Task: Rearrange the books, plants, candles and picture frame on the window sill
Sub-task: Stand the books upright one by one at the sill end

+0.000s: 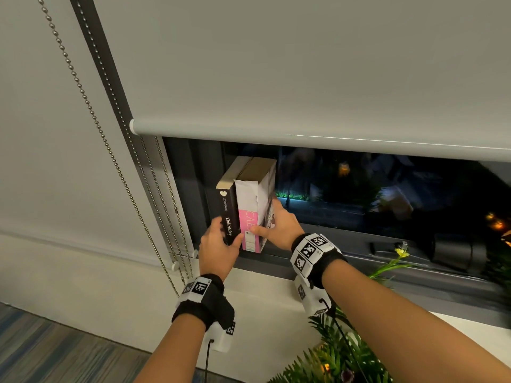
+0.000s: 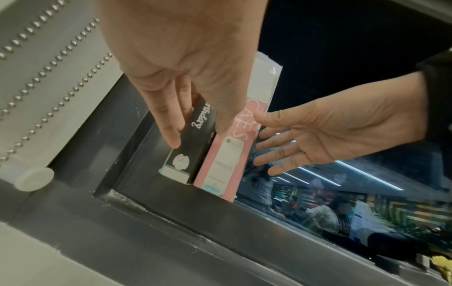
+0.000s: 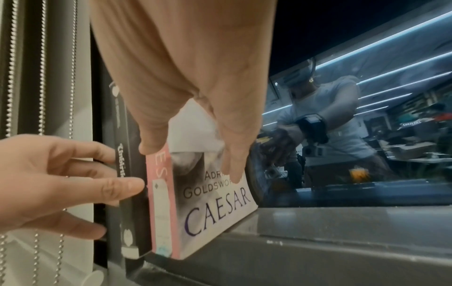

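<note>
Two books are standing upright on the dark window frame ledge (image 1: 276, 259), tight against its left corner. The left hand (image 1: 218, 251) is grasping the black book (image 1: 229, 214), thumb on spine, fingers on its left cover. The right hand (image 1: 279, 228), its grip released, is resting straight fingers on the Caesar book (image 1: 253, 208), immediately right of the black one.

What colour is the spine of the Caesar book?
Pink below, white above, on the Caesar book; the head view shows it best.

two books (image 1: 243, 205) upright side by side at window sill's (image 1: 265, 297) left end, plants (image 1: 340, 352) right
</note>
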### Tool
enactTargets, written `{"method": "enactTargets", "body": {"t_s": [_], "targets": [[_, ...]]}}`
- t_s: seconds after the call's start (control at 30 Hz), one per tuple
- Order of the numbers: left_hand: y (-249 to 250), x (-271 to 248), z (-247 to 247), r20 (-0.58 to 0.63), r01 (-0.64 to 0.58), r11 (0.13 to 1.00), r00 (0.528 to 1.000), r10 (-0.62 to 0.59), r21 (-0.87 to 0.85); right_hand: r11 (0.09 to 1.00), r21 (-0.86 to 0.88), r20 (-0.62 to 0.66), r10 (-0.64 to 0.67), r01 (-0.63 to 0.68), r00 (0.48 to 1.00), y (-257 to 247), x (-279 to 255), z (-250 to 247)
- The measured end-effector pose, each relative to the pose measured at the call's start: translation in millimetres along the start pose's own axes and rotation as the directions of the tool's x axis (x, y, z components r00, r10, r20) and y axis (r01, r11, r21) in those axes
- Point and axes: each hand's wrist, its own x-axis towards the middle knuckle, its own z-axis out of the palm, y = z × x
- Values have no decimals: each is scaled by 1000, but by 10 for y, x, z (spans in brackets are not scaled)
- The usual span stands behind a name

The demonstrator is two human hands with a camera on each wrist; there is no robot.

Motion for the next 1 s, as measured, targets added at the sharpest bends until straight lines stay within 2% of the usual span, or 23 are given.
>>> {"method": "enactTargets", "body": {"t_s": [0.17,0.37,0.5,0.63,0.73,0.8,1.0], "targets": [[62,-62,-68,-93,13,998,996,-8,55,1000,-24,-44,-1,0,999,-41,-59,-141],[161,-212,-139,-94,96,985,992,-83,145,996,-58,-80,59,-63,995,14,-264,-341],[311,-394,-147,12,68,984,997,-70,163,992,-94,-118,69,-80,991,88,-486,-609],[577,-714,-65,155,-46,992,987,28,115,994,16,-154,108,-107,982,246,-901,-959],[836,-1066,66,338,-232,973,917,212,19,993,38,-173,114,-109,978,445,-1356,-1194],[982,-1320,196,394,-306,951,870,295,-36,993,44,-180,120,-114,976,640,-1670,-1308],[1310,-2178,606,502,-354,927,783,366,-123,986,-14,-163,161,-165,974,1394,-2645,-1412]]}}
